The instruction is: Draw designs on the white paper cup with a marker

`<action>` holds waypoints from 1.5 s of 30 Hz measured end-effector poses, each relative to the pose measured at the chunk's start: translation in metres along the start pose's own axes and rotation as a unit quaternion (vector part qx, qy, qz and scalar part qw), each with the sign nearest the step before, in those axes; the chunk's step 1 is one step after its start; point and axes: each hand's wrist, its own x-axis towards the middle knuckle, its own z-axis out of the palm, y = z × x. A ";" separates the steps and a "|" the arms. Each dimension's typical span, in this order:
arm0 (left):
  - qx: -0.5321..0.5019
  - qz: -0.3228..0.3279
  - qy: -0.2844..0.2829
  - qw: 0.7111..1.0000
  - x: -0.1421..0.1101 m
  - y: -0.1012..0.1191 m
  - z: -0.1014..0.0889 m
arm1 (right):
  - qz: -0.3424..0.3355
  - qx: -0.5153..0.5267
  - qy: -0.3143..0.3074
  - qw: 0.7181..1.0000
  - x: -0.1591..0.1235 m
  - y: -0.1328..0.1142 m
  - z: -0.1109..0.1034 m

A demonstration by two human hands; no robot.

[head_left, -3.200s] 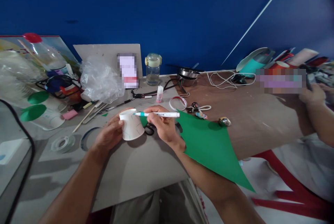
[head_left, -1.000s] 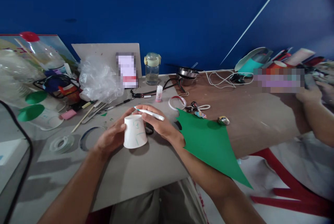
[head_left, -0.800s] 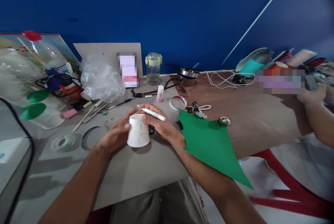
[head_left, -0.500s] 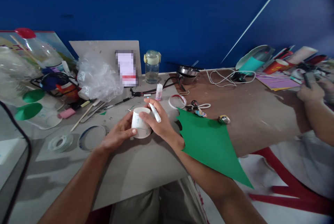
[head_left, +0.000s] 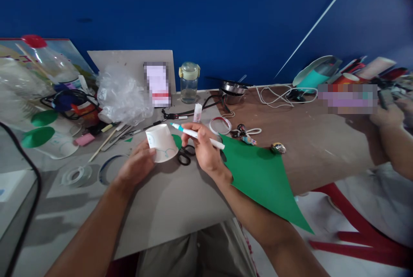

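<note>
My left hand [head_left: 139, 161] is closed on a white paper cup [head_left: 161, 144] that has faint blue-green lines drawn on its side. The cup is tilted a little to the left. In my right hand [head_left: 204, 150] is a white marker [head_left: 211, 140], uncapped, its teal tip pointing left and standing just apart from the cup. Black-handled scissors [head_left: 184, 158] lie on the table between the cup and my right hand. Under my right wrist spreads a sheet of green paper [head_left: 261, 176] with a scalloped edge. A small green piece [head_left: 176, 141] shows behind the cup.
Clear tape [head_left: 76, 176] and a larger ring [head_left: 105, 169] lie at left, near a plastic bag [head_left: 124, 96]. A phone [head_left: 157, 84], a water bottle [head_left: 189, 83] and a glue bottle [head_left: 198, 112] stand behind. Another person's hand [head_left: 389, 115] is at far right.
My right hand has come off the cup and moved right, turning the marker so its teal tip faces the cup. My left hand has shifted the cup left and tilted it, uncovering the scissors.
</note>
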 end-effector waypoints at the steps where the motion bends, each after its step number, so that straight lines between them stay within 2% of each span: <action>1: -0.004 0.004 0.004 1.000 0.001 -0.001 0.000 | -0.007 0.031 -0.010 0.999 -0.001 -0.002 0.000; 3: -0.011 0.007 0.004 1.000 0.001 -0.002 -0.001 | -0.005 0.068 -0.028 0.997 -0.004 -0.006 0.001; 11: 0.001 0.001 -0.006 1.000 0.000 -0.001 0.001 | -0.010 -0.038 -0.035 0.999 -0.006 -0.015 0.002; 15: 0.008 -0.005 -0.015 1.000 -0.001 0.000 0.001 | -0.021 -0.049 -0.037 0.998 -0.006 -0.013 0.003; 20: 0.004 -0.012 -0.026 1.000 -0.001 -0.001 -0.002 | -0.004 -0.060 -0.043 0.997 -0.008 -0.019 0.004; 25: -0.003 0.000 -0.024 1.000 -0.001 -0.002 -0.001 | -0.001 -0.035 -0.054 0.998 -0.007 -0.019 0.003; 35: -0.017 -0.021 -0.017 0.999 -0.002 0.003 0.002 | -0.014 -0.021 -0.023 0.999 -0.002 -0.015 0.003; 41: -0.028 -0.027 -0.014 0.999 -0.002 0.006 0.003 | -0.013 -0.008 -0.036 0.999 -0.003 -0.011 0.001; 45: -0.033 -0.023 -0.016 0.999 -0.002 0.003 -0.001 | -0.006 -0.010 -0.045 0.999 -0.006 -0.017 0.002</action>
